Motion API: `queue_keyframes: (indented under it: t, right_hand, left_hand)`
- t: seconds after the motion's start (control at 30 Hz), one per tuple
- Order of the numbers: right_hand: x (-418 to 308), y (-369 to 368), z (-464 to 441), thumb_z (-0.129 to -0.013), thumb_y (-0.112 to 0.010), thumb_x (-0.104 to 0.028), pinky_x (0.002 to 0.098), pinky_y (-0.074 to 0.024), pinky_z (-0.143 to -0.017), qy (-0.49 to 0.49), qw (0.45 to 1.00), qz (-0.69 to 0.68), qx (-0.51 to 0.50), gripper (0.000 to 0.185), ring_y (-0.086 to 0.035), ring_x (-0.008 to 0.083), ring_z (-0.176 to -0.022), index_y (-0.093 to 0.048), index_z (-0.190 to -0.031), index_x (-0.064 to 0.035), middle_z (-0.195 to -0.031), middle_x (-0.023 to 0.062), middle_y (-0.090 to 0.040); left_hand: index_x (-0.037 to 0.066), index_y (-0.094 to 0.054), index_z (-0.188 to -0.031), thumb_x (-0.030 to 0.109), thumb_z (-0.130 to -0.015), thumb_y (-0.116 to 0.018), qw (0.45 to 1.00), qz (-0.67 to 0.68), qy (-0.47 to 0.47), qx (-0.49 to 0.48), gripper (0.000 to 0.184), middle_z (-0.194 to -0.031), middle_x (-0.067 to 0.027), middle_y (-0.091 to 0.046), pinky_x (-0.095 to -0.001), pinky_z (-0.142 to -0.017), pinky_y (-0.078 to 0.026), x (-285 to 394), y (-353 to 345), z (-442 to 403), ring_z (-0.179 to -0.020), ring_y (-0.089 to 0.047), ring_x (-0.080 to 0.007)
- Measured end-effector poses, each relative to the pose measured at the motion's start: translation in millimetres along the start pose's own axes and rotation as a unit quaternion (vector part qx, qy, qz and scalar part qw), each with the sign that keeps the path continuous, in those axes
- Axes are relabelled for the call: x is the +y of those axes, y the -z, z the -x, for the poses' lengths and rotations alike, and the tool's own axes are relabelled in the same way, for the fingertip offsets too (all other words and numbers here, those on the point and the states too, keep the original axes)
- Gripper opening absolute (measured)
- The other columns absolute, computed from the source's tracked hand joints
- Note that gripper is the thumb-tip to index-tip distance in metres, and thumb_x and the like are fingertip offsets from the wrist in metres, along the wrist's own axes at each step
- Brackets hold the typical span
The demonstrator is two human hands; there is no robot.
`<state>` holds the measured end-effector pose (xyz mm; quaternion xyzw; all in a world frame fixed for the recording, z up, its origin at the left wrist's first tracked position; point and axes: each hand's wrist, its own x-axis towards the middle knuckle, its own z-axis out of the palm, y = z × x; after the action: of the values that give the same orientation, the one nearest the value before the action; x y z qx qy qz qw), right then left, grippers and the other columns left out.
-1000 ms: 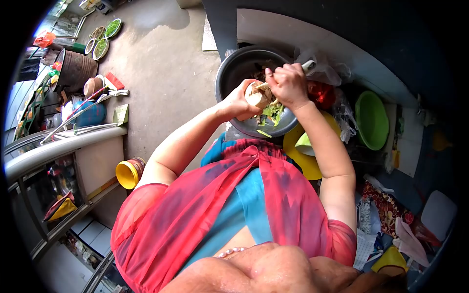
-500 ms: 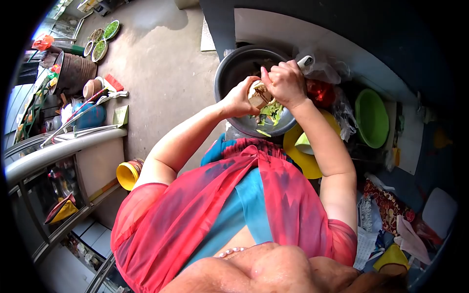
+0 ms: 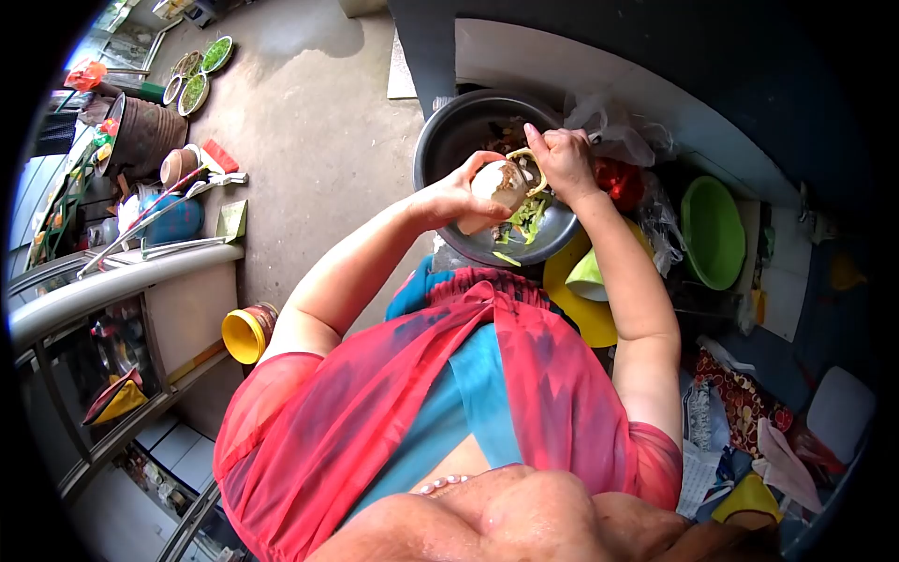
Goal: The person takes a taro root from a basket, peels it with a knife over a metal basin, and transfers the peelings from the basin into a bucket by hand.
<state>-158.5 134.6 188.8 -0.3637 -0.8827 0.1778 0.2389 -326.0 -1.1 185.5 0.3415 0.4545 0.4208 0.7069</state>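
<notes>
My left hand [image 3: 454, 198] is closed round a pale, rounded vegetable [image 3: 501, 185] with brown patches; I cannot tell its exact kind. Just to its right, my right hand [image 3: 565, 164] is closed, thumb up, on a white-handled tool whose working end I cannot make out. A pale curl of peel [image 3: 540, 178] hangs between the vegetable and the right hand. Both hands are over a large dark basin [image 3: 433, 150]. Inside the basin lie green and yellowish scraps [image 3: 526, 223], with brownish bits farther back.
Right of the basin are a yellow basin [image 3: 590, 314], a light green bowl [image 3: 586, 275], a red plastic bag [image 3: 620, 190] and a green basin [image 3: 714, 232]. Clear plastic bags [image 3: 613, 136] lie behind. A yellow bucket [image 3: 245, 335] stands to the left on the floor.
My right hand has moved right and down, away from the vegetable. The left hand has turned the vegetable, showing more of its pale surface. A peel curl now shows between them.
</notes>
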Motion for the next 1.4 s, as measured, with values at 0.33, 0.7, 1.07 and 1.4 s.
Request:
queue_keyframes:
  t: [0.33, 0.7, 1.07, 1.4]
  right_hand:
    - [-11.1, 14.3, -11.5, -0.087, -0.061, -0.025, 0.0358, -0.0428, -0.074, 0.181, 0.972, 0.147, 0.041, 0.037, -0.061, 0.0204, -0.063, -0.064, -0.053, -0.0114, -0.058, 0.0031, -0.062]
    - [-27.4, 16.3, -8.6, -0.087, -0.06, -0.025, 0.0372, -0.0424, -0.075, 0.182, 0.979, 0.087, 0.024, 0.037, -0.061, 0.0223, -0.066, -0.064, -0.053, -0.0092, -0.06, 0.0047, -0.063]
    - [-24.7, 5.4, -14.0, -0.088, -0.06, -0.031, 0.039, -0.0435, -0.073, 0.174, 0.975, 0.126, 0.059, 0.04, -0.06, 0.0235, -0.063, -0.066, -0.055, -0.0093, -0.059, 0.0052, -0.062]
    - [-5.8, 12.2, -3.8, -0.086, -0.062, -0.024, 0.0386, -0.0422, -0.067, 0.105, 0.979, 0.139, 0.11, 0.037, -0.059, 0.0233, -0.062, -0.062, -0.052, -0.0085, -0.059, 0.0054, -0.062]
  left_hand:
    - [0.011, -0.038, -0.134, 0.01, -0.063, -0.085, 0.998, -0.057, 0.0, 0.009, 0.085, -0.116, -0.0057, -0.055, -0.0283, -0.094, -0.045, -6.8, 2.9, -4.7, -0.108, -0.055, -0.0166]
    - [0.009, -0.039, -0.134, 0.011, -0.06, -0.082, 0.982, -0.181, -0.039, 0.046, 0.085, -0.115, -0.0072, -0.054, -0.0294, -0.097, -0.043, -8.8, 0.0, -4.2, -0.11, -0.052, -0.0173]
    - [0.004, -0.04, -0.131, 0.019, -0.064, -0.085, 0.966, -0.239, 0.012, 0.097, 0.082, -0.113, -0.0095, -0.057, -0.0301, -0.094, -0.046, -1.1, 4.9, -18.1, -0.108, -0.056, -0.0174]
    - [0.003, -0.041, -0.129, 0.023, -0.066, -0.087, 0.995, -0.035, -0.025, 0.092, 0.082, -0.111, -0.0079, -0.056, -0.0299, -0.091, -0.047, -13.5, 4.2, -10.5, -0.104, -0.056, -0.0162]
